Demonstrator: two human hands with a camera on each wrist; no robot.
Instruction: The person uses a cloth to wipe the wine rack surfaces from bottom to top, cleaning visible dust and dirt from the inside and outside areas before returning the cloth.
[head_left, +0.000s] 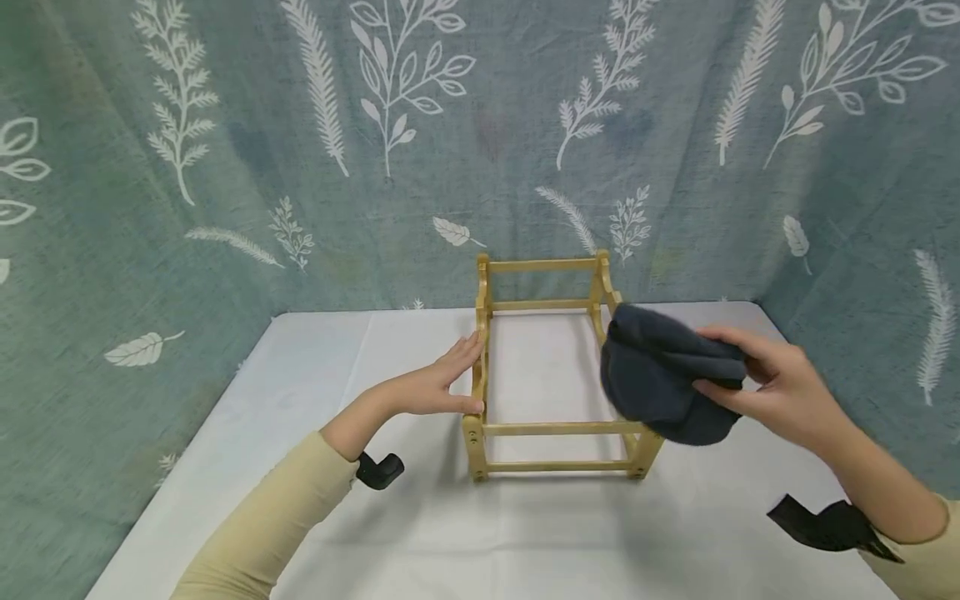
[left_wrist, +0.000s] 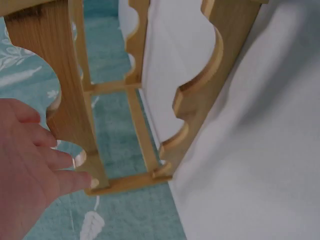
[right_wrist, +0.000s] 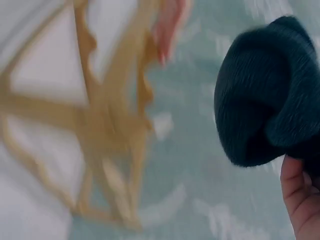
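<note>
A light wooden rack with scalloped sides and thin crossbars stands on the white-covered table. My left hand rests against its left side, thumb spread toward the near end. In the left wrist view, the fingers of that hand lie fairly straight along the scalloped side panel. My right hand grips a dark blue-grey folded cloth item, held up over the rack's right side. The right wrist view shows the soft, rolled folds of this cloth item; its exact kind is unclear.
White cloth covers the table. Behind it and at both sides hangs a green-grey curtain with white leaf prints. Black straps hang at both wrists. In the right wrist view the rack is blurred.
</note>
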